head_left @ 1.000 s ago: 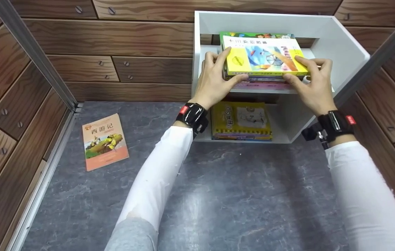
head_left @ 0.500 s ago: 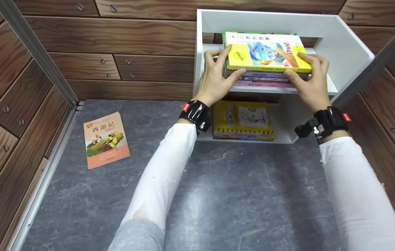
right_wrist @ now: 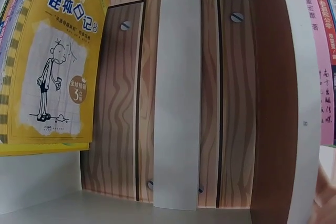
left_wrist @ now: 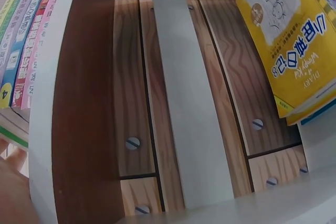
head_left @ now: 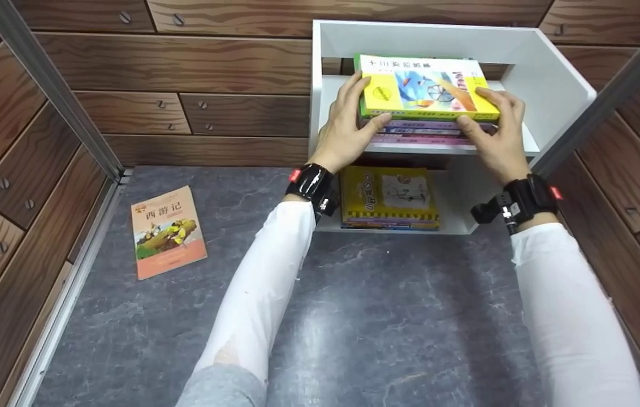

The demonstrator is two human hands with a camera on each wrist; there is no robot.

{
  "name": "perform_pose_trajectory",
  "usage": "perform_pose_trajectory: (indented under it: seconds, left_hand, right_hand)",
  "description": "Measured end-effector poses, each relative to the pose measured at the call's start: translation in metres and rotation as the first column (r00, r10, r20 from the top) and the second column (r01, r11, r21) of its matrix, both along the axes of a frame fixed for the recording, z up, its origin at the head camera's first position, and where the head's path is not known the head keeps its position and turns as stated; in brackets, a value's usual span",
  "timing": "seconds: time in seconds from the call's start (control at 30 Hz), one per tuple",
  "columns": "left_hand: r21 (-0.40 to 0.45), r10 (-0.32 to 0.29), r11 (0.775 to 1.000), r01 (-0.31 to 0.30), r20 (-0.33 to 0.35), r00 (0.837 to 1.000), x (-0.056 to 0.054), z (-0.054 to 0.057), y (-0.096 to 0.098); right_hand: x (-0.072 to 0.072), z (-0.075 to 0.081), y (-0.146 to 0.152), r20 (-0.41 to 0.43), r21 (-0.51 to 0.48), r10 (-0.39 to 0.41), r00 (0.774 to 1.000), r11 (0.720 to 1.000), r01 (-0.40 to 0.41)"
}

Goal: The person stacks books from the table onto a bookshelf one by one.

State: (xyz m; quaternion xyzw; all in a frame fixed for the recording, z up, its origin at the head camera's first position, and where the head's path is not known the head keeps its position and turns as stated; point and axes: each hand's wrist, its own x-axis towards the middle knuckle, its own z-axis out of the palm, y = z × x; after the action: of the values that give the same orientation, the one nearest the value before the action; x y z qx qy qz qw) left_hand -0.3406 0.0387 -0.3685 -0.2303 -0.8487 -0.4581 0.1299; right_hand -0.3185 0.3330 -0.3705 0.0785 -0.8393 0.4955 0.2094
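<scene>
Both hands grip a stack of books on the upper shelf of a white bookcase: left hand curled round its left end, right hand round its right. Fingertips hide behind the stack. Wrist views show only book spines and the shelf edge.

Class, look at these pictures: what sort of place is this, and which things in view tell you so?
Probably a mock-up reading corner, not a real room. A small white bookshelf holds stacks of children's books, both hands grip the top stack, and the wood-drawer walls look printed.
</scene>
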Motion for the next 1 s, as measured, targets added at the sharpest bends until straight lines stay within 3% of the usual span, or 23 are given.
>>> perform_pose_trajectory:
  seconds: [0.4, 0.53, 0.67, 0.9, 0.97, 1.0]
  left_hand:
    - [-0.065, 0.032, 0.997, -0.032, -0.002, 0.999, 0.003, -0.002, 0.001]
    - [-0.113, 0.059, 0.992, -0.064, -0.044, 0.997, 0.004, -0.006, 0.002]
    - [-0.126, 0.068, 0.988, -0.084, -0.127, 0.99, 0.009, -0.013, -0.001]
    - [-0.185, 0.016, 0.98, -0.076, -0.304, 0.953, 0.028, -0.033, -0.014]
    - [-0.198, -0.008, 0.977, -0.073, -0.381, 0.924, 0.034, -0.041, -0.022]
    - [-0.192, -0.023, 0.979, -0.068, -0.436, 0.9, 0.036, -0.046, -0.027]
  right_hand:
    - [-0.001, 0.0, 0.0, 0.015, -0.029, 0.0, 1.0, 1.0, 0.0]
    - [-0.001, -0.001, -0.002, -0.001, -0.034, -0.002, 1.0, 0.999, 0.002]
    - [0.0, -0.005, -0.005, -0.028, -0.036, 0.0, 1.0, 0.999, -0.001]
    - [0.007, -0.012, -0.009, -0.029, -0.084, -0.02, 0.999, 0.996, 0.017]
    - [0.012, -0.017, -0.01, -0.045, -0.083, -0.046, 0.998, 0.996, 0.042]
    - [0.015, -0.02, -0.011, -0.063, -0.074, -0.064, 0.996, 0.995, 0.06]
